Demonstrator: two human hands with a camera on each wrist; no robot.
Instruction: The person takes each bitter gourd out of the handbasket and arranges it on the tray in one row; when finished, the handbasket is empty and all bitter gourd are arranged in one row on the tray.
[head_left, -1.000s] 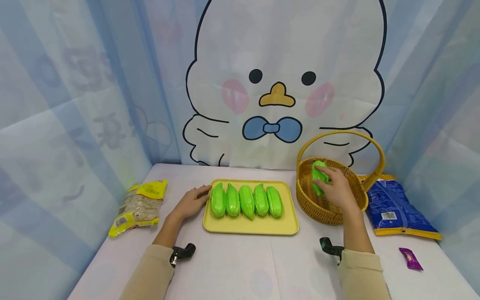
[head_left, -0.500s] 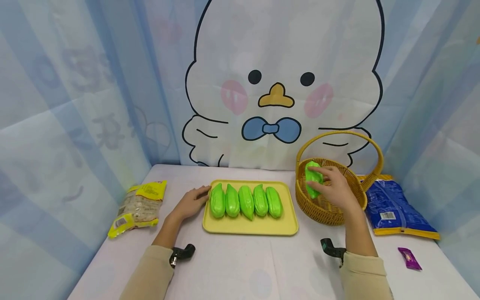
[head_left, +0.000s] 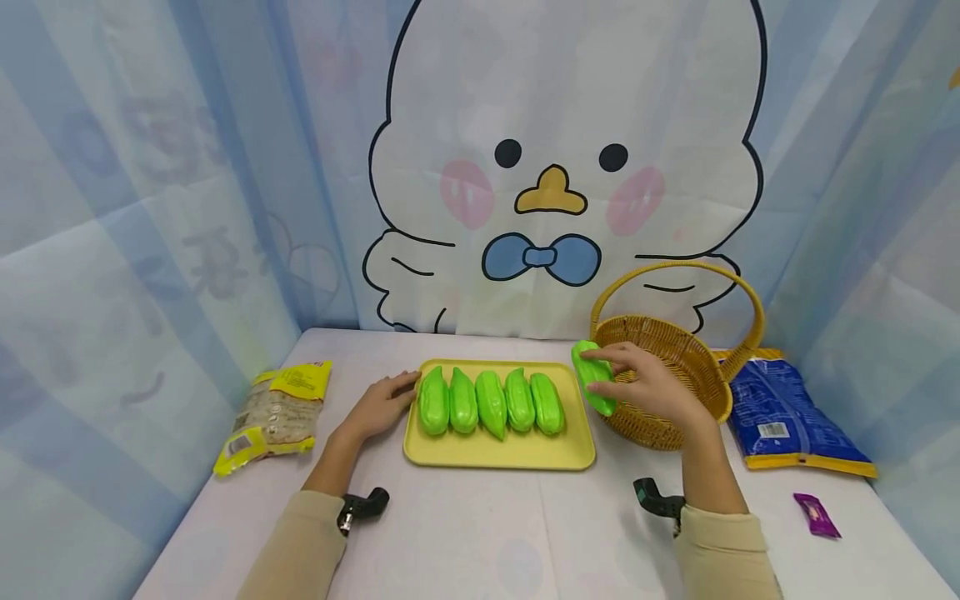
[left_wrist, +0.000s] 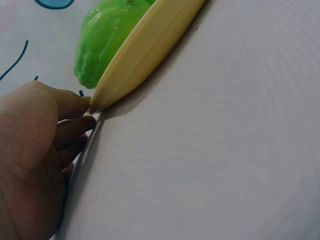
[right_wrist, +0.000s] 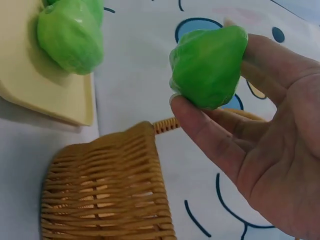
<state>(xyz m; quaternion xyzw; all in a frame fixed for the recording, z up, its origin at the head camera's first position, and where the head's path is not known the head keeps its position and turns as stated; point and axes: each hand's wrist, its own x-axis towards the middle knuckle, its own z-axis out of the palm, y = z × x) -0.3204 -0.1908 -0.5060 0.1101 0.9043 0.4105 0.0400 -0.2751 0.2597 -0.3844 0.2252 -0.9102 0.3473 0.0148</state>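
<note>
My left hand [head_left: 381, 406] rests on the table at the left end of the yellow tray [head_left: 498, 456], its fingertips touching the rim. In a row on that tray lie several glossy green bitter melons [head_left: 492, 403]. My right hand [head_left: 647, 382] holds another green bitter melon [head_left: 592, 379] between thumb and fingers, raised between the tray and the wicker basket [head_left: 693, 358]. In the right wrist view the held melon [right_wrist: 207, 67] is gripped from one side, above the basket's rim [right_wrist: 107, 140]. The left wrist view shows the thumb and fingertips at the tray's end [left_wrist: 100, 102].
To the left lies a yellow and clear food packet [head_left: 277, 415]. Right of the basket, a blue packet [head_left: 795, 412] lies flat, with a small purple wrapped sweet [head_left: 817, 515] nearer me. A curtain with a cartoon bird [head_left: 551, 196] hangs behind the table.
My right hand has carried the bitter melon left, from inside the basket out past its left rim towards the tray. The left hand has stayed at the tray.
</note>
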